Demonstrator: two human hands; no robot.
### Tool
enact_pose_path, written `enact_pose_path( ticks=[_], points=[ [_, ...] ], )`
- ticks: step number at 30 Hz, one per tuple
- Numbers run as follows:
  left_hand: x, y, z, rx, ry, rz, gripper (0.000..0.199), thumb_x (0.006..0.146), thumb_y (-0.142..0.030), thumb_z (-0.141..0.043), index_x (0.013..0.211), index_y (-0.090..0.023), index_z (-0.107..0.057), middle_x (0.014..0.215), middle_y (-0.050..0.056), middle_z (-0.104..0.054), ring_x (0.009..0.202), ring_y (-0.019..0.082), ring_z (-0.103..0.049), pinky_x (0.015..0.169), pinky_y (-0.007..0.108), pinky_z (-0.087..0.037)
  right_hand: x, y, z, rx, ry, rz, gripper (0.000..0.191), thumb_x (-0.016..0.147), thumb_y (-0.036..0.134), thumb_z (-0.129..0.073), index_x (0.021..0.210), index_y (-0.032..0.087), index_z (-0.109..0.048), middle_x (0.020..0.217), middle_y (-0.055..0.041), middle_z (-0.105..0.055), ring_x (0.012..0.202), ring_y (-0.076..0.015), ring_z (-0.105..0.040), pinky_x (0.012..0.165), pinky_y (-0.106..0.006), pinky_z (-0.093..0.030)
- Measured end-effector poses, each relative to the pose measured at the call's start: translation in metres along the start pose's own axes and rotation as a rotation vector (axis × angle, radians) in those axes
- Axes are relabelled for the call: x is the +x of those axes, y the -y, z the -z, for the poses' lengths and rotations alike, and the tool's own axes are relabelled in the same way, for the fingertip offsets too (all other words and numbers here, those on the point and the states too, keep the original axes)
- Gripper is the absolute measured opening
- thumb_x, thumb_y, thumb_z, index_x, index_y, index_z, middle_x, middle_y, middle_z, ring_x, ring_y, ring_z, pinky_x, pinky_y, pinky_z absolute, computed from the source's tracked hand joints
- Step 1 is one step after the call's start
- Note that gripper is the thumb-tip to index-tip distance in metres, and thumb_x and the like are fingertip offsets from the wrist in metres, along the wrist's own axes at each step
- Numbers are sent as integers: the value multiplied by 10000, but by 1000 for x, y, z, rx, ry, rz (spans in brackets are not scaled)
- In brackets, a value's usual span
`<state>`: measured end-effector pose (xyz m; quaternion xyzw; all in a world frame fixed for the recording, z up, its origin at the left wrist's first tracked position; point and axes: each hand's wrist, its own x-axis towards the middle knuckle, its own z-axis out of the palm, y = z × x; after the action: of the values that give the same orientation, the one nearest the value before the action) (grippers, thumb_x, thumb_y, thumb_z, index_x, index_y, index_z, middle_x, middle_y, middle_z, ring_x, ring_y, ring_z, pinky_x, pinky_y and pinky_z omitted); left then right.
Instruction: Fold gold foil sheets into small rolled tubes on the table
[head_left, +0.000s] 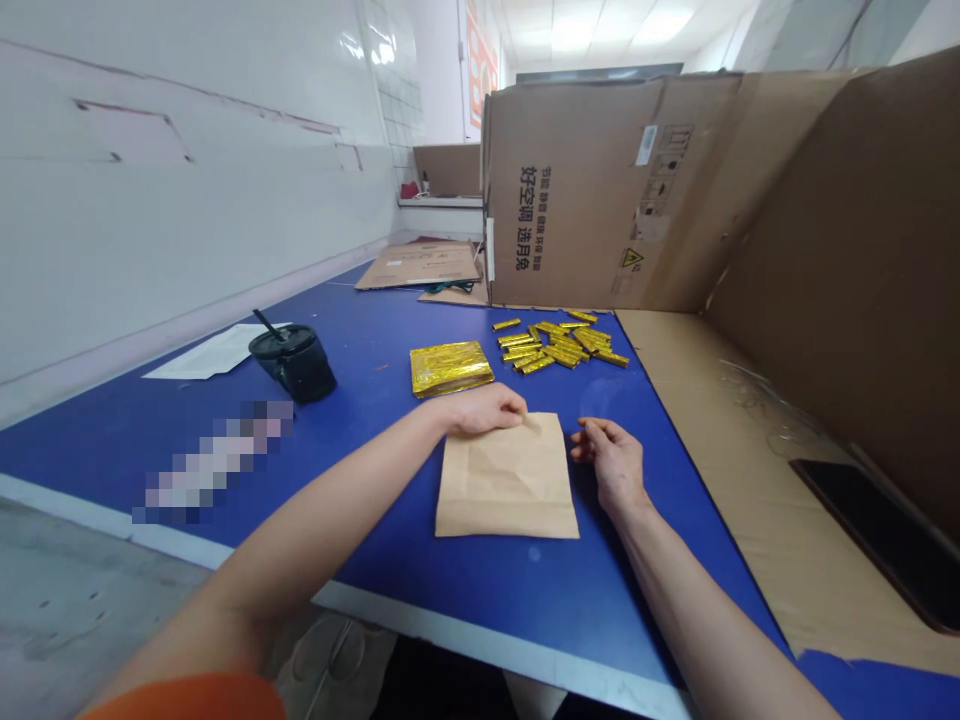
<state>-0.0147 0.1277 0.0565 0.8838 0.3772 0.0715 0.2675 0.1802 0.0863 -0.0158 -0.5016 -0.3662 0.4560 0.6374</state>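
Observation:
A flat brown kraft paper bag (510,490) lies in front of me on the blue table, with a crease across its near end and wrinkles in the middle. My left hand (487,408) is closed at its far edge, fingers curled under and the thumb pressed on the paper. Just right of the bag, my right hand (611,460) hovers with thumb and fingers drawn together; nothing shows between them. Behind my left hand sits a stack of shiny gold foil packets (450,368). Several small gold-wrapped sticks (566,348) are heaped farther back on the right.
A dark lidded cup with a straw (292,360) stands at left beside white paper (206,352). A large cardboard box (585,200) walls off the back and right. On cardboard at right lies a dark flat device (885,540). Flattened cardboard (420,265) rests at the back.

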Motion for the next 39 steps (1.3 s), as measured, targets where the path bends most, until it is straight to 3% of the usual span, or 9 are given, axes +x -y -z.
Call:
enact_pose_path(
  ticks=[7, 10, 13, 16, 19, 23, 29, 34, 39],
  points=[
    [-4, -2, -24, 136, -272, 105, 238, 793, -223, -430, 979, -162, -567, 963, 71, -565, 907, 188, -515, 800, 300, -357, 3, -2, 2, -86, -5, 62, 228, 602, 335, -634, 730, 149, -603, 551, 14, -595, 401, -84, -509, 392, -206, -393],
    [-29, -17, -27, 138, -91, 52, 240, 776, -302, -475, 951, -193, -599, 925, 41, -600, 853, 170, -546, 756, 262, -384, 2, -2, 2, -123, 19, 81, 220, 617, 335, -628, 740, 153, -613, 569, 14, -600, 432, -93, -519, 416, -216, -396],
    [-53, -31, -41, 216, 119, -29, 631, 624, -529, -597, 1145, -188, -495, 1108, 87, -542, 1003, 238, -490, 807, 298, -379, 1, -4, 2, -144, 39, 88, 225, 624, 347, -624, 745, 157, -615, 574, 13, -603, 446, -101, -521, 433, -227, -398],
    [-67, -37, -58, 338, 103, -51, 623, 628, -511, -599, 1139, -171, -487, 1172, 118, -486, 1065, 267, -437, 844, 325, -360, 1, -5, 3, -149, 57, 82, 236, 619, 361, -626, 740, 158, -607, 571, 15, -600, 448, -102, -518, 439, -232, -399],
    [-67, -37, -67, 411, 34, -66, 325, 734, -268, -510, 1038, -155, -531, 1073, 109, -540, 1006, 234, -474, 831, 305, -366, 0, -4, 2, -147, 85, 70, 250, 622, 369, -632, 751, 158, -598, 583, 9, -606, 463, -103, -527, 449, -230, -402],
    [-57, -30, -63, 393, -14, -22, 219, 742, -112, -381, 860, -149, -561, 864, 88, -599, 848, 204, -535, 733, 285, -394, -4, 1, 0, -140, 153, 40, 289, 653, 410, -613, 783, 152, -591, 620, -18, -628, 503, -114, -557, 479, -231, -417],
    [-36, -15, -42, 45, -4, 131, 193, 740, -158, -379, 787, -180, -565, 746, 12, -581, 690, 144, -520, 601, 235, -355, -10, 10, 0, -153, 311, 36, 411, 699, 499, -546, 921, 155, -571, 677, -45, -651, 598, -155, -594, 561, -264, -438],
    [-20, 0, -34, -24, 35, 158, 150, 726, -189, -396, 694, -160, -540, 606, -28, -514, 585, 111, -470, 496, 203, -304, -12, 13, 1, -280, 452, 82, 438, 642, 429, -625, 999, 182, -564, 760, -30, -641, 713, -176, -571, 647, -271, -428],
    [-16, 1, -35, -35, 54, 171, 251, 730, -361, -461, 861, -169, -556, 776, -7, -590, 685, 135, -525, 532, 203, -341, -10, 5, 0, -439, 493, 95, 212, 666, 372, -595, 733, 173, -622, 627, 5, -574, 579, -134, -488, 534, -231, -383]
  ],
)
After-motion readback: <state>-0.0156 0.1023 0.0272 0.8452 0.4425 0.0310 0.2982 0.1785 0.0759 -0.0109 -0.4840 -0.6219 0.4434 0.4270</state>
